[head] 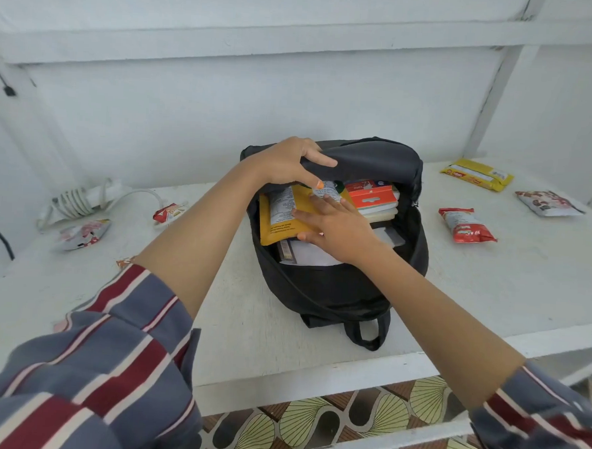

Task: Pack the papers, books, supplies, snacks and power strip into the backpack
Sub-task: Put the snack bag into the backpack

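A black backpack (339,288) lies open on the white table (490,286). My left hand (287,162) grips its upper flap and holds it up. My right hand (335,228) presses flat on a yellow snack packet (277,223) inside the bag, fingers spread. An orange-red book (375,194) on a stack of books, and white papers (312,254), lie inside too. On the table to the right lie a yellow packet (477,173), a red packet (466,226) and a brown-and-white packet (547,203). At the left sit a white power strip (90,198) and two more snack packets (83,233) (168,212).
A white wall with horizontal beams rises behind the table. The table's front edge (314,373) runs just below the bag's handle loop (368,331). Patterned floor tiles (346,419) show beneath. A black cable (3,82) hangs at the far left.
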`<state>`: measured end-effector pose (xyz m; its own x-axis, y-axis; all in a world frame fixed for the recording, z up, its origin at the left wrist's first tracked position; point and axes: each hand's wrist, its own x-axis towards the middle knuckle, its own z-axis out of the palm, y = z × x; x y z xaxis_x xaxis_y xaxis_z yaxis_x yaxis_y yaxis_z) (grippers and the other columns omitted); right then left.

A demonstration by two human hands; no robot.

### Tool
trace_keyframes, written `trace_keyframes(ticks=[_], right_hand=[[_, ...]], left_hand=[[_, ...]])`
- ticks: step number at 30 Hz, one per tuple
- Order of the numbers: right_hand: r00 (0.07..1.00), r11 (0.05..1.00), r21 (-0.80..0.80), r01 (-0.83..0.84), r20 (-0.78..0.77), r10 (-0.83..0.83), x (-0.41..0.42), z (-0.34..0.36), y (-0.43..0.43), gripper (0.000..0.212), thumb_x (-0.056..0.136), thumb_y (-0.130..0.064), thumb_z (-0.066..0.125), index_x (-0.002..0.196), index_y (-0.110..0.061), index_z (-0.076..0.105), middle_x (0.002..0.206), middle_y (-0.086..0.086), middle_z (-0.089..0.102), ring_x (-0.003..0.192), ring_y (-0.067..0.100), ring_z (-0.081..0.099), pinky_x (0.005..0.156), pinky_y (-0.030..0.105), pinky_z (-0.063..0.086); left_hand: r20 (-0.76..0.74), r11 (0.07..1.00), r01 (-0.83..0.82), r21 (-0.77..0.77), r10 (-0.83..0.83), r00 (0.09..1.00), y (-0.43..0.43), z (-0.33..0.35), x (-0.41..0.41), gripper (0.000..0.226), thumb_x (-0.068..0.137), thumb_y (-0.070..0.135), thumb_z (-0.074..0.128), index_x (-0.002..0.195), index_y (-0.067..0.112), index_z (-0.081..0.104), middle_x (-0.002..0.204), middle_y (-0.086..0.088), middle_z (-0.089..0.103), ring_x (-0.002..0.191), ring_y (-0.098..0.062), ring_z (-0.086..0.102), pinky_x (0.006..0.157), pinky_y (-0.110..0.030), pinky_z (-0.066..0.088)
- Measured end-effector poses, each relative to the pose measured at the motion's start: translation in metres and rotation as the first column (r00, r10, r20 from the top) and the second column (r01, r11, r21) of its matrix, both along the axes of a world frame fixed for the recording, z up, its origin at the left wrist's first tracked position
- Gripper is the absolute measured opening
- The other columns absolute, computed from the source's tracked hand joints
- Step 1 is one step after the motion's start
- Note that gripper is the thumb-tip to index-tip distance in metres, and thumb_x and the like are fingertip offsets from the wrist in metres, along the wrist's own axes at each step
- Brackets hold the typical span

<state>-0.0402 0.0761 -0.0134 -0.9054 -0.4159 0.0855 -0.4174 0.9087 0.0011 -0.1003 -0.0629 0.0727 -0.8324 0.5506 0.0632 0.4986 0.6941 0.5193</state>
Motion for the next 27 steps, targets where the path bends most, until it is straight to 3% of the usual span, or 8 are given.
trace_keyframes(ticks=[6, 27], right_hand=[[0.999, 0.999, 0.016, 0.047, 0.016, -0.047, -0.003, -0.012, -0.007, 0.05, 0.098, -0.049, 0.02, 0.147, -0.038, 0.017, 0.158, 0.003, 0.004, 0.146, 0.023, 0.004, 0.116, 0.044, 0.006], [0.996, 0.997, -0.005, 0.081, 0.05, -0.08, -0.05, -0.013, -0.022, 0.047, 0.099, -0.048, 0.019, 0.146, -0.039, 0.019, 0.158, 0.003, 0.009, 0.146, 0.024, 0.006, 0.117, 0.045, 0.008]], left_hand=[[-0.013, 1.0, -0.007, -0.029, 0.006, 1.0, 0.001, 0.001, 0.002, 0.044, 0.085, 0.016, 0.067, 0.126, 0.027, 0.058, 0.141, -0.004, 0.041, 0.13, -0.019, 0.036, 0.099, -0.024, 0.025], [0.006, 1.0, -0.011, -0.026, 0.011, 1.0, -0.001, 0.006, -0.001, 0.042, 0.085, 0.016, 0.066, 0.125, 0.025, 0.059, 0.132, -0.001, 0.046, 0.122, -0.017, 0.04, 0.096, -0.023, 0.029]])
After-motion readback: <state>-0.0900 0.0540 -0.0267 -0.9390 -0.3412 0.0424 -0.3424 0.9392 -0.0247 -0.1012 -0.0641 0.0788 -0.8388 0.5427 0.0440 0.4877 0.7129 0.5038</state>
